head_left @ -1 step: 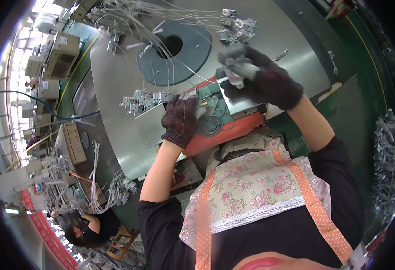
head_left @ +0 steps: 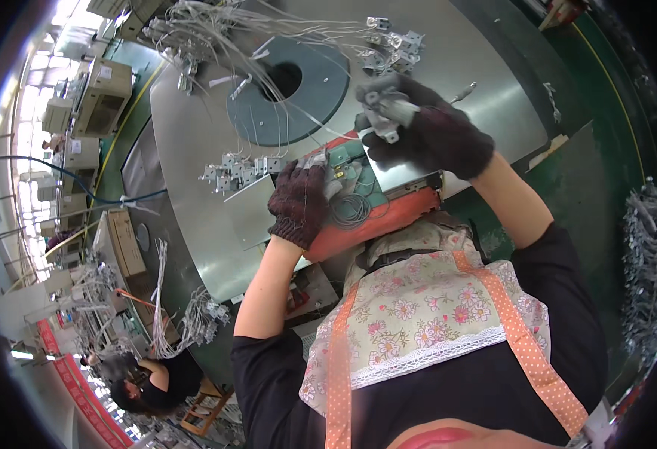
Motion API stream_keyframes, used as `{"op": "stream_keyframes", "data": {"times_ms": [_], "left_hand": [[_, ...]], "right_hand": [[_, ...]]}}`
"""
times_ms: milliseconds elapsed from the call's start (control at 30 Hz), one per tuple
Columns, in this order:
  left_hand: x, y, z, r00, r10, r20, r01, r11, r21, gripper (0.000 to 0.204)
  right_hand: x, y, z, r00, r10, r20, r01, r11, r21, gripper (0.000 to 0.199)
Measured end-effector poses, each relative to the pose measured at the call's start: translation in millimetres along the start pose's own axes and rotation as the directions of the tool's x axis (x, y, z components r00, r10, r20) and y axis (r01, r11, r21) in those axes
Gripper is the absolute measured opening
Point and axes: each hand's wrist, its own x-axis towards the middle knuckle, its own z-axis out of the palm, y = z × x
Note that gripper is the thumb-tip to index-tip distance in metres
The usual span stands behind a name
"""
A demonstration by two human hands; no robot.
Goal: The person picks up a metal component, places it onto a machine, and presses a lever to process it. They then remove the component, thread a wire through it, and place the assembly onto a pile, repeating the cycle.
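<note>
Both hands wear dark knitted gloves. In my right hand (head_left: 448,135) is a grey metal fitting (head_left: 383,126), gripped above the right side of the table, with a white cable running from it to the left. The fitting's exact kind does not show. My left hand (head_left: 300,196) rests at the left end of a green recess (head_left: 357,166). Its fingers curl down at a small silvery piece (head_left: 318,160), and what they grip is partly hidden. Beside that hand lies a coil of thin grey wire (head_left: 351,211). Small square metal fittings (head_left: 232,172) on wires sit just left of it.
A metal-topped table (head_left: 201,217) carries a grey ring-shaped disc (head_left: 321,97) with a dark hole. Cable bundles (head_left: 216,19) and more metal fittings (head_left: 399,52) lie at the far side. A red padded edge (head_left: 377,230) borders my side. Another person (head_left: 156,382) sits at lower left.
My right hand has shifted slightly left with the metal fitting, which appears less blurred. My left hand stays in place.
</note>
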Motion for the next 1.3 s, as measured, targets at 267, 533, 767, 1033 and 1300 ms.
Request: {"op": "stream_keyframes", "data": {"times_ms": [267,533,767,1033,1300], "left_hand": [[-4.3,-4.6,6.2,1.000,-0.005,-0.003,0.005,1.000,0.015,0.058],[-3.5,-5.3,5.7,1.000,0.011,-0.023,-0.011,1.000,0.009,0.059],[1.2,0.9,-0.5,1.000,-0.010,-0.019,0.010,1.000,0.009,0.059],[2.7,2.5,-7.0,0.999,-0.019,-0.036,0.019,1.000,0.000,0.058],[-9.0,6.4,13.3,0.980,0.002,-0.200,-0.004,1.000,-0.010,0.046]], "right_hand": [[-5.7,3.7,9.9,0.980,-0.062,0.189,0.021,0.977,0.212,0.062],[-9.4,7.5,7.1,0.987,-0.069,0.145,0.050,0.990,0.128,0.071],[-8.8,9.5,5.1,0.994,-0.059,0.089,0.046,0.989,0.142,0.068],[-7.1,11.2,4.4,0.991,-0.072,0.112,0.056,0.988,0.142,0.071],[-26.9,7.6,0.0,0.984,-0.170,-0.058,0.161,0.978,-0.129,0.039]]}}
